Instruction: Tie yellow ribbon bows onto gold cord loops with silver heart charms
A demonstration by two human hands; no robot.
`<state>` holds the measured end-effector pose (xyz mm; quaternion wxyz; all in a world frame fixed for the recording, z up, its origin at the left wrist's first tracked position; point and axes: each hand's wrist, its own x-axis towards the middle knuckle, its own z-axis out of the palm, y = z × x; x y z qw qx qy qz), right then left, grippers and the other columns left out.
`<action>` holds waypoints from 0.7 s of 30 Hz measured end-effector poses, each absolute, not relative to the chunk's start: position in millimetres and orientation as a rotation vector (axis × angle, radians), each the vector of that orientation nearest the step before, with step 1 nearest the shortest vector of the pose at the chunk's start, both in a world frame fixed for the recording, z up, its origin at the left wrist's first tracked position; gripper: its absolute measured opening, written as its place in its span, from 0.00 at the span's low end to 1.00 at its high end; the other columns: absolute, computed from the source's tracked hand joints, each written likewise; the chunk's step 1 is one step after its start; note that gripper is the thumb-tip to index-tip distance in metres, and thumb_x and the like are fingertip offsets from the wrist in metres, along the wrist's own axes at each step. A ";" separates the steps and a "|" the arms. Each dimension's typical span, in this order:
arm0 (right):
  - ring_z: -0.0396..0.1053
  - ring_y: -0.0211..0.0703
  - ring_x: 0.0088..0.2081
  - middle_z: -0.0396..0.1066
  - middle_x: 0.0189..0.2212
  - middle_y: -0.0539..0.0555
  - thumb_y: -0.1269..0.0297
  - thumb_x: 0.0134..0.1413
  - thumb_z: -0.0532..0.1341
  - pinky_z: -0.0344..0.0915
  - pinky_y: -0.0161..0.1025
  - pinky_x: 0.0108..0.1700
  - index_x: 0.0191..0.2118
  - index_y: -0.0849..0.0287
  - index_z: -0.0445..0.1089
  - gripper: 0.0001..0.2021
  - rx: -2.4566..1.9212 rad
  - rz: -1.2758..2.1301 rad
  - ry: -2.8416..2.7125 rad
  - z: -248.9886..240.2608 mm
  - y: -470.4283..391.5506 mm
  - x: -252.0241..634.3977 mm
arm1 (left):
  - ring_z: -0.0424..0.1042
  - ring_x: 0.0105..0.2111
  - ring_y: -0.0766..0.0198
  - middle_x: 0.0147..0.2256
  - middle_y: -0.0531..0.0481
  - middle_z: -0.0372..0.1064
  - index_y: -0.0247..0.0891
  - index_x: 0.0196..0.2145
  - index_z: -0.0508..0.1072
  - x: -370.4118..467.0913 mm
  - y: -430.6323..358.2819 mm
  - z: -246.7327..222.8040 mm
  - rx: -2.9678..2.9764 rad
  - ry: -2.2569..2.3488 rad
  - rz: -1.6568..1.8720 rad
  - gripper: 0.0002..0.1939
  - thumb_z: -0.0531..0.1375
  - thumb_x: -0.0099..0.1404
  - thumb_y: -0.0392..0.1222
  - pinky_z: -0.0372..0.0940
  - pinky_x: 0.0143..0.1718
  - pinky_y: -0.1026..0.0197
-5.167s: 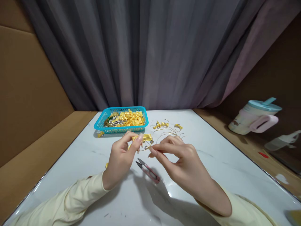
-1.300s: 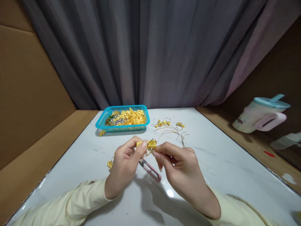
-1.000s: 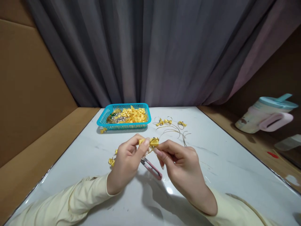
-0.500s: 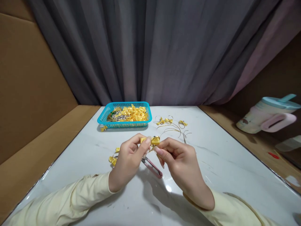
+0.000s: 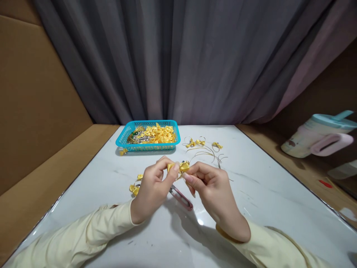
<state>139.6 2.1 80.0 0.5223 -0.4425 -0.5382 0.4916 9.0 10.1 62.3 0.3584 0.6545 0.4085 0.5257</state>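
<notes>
Between my two hands, above the middle of the table, is a yellow ribbon bow point(image 5: 184, 166). My left hand point(image 5: 156, 184) pinches its left side between thumb and index finger. The fingertips of my right hand point(image 5: 213, 190) press together at the bow's lower right, where a thin wire shows. Beneath the hands lies a small pink-handled cutting tool point(image 5: 182, 198), its upper end partly hidden by my left hand. More yellow bows point(image 5: 134, 190) rest just left of my left hand, partly covered by it.
A blue basket point(image 5: 119, 143) at the back holds many yellow bows and a bundle of wires, with one bow at its front left corner. Right of it lie bows point(image 5: 217, 145) and loose curved wires point(image 5: 203, 153). A lidded cup point(image 5: 302, 139) stands far right.
My right hand and wrist have shifted slightly left and up. The bow has turned a little in my fingers; both hands keep their pinch.
</notes>
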 end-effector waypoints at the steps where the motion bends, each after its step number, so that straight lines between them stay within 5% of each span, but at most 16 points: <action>1: 0.53 0.31 0.15 0.57 0.11 0.46 0.64 0.39 0.60 0.51 0.30 0.17 0.17 0.62 0.62 0.09 -1.052 1.174 -1.292 79.1 2.4 139.6 | 0.55 0.23 0.69 0.22 0.56 0.54 0.37 0.22 0.61 8.9 10.1 61.7 1.705 1.064 1.349 0.13 0.53 0.65 0.39 0.52 0.26 0.64; 12: 0.57 0.32 0.16 0.63 0.14 0.47 0.67 0.50 0.57 0.54 0.31 0.18 0.23 0.61 0.63 0.08 -1.013 1.070 -1.497 78.5 6.2 144.9 | 0.60 0.27 0.66 0.24 0.54 0.59 0.37 0.25 0.64 2.9 16.2 61.0 1.946 0.995 1.410 0.10 0.53 0.65 0.37 0.56 0.30 0.62; 17: 0.70 0.39 0.28 0.72 0.23 0.50 0.70 0.54 0.57 0.63 0.34 0.28 0.33 0.59 0.63 0.01 -0.937 1.050 -1.678 80.9 9.8 153.6 | 0.60 0.28 0.65 0.25 0.53 0.59 0.38 0.25 0.63 0.3 19.5 66.2 1.995 1.025 1.471 0.10 0.52 0.65 0.36 0.56 0.31 0.61; 21: 0.71 0.39 0.30 0.72 0.25 0.49 0.74 0.54 0.56 0.65 0.36 0.33 0.34 0.57 0.58 0.05 -0.872 0.934 -1.721 78.0 10.9 155.9 | 0.59 0.27 0.65 0.24 0.53 0.59 0.38 0.24 0.62 -1.1 18.0 69.0 2.052 1.027 1.493 0.11 0.52 0.65 0.35 0.56 0.31 0.61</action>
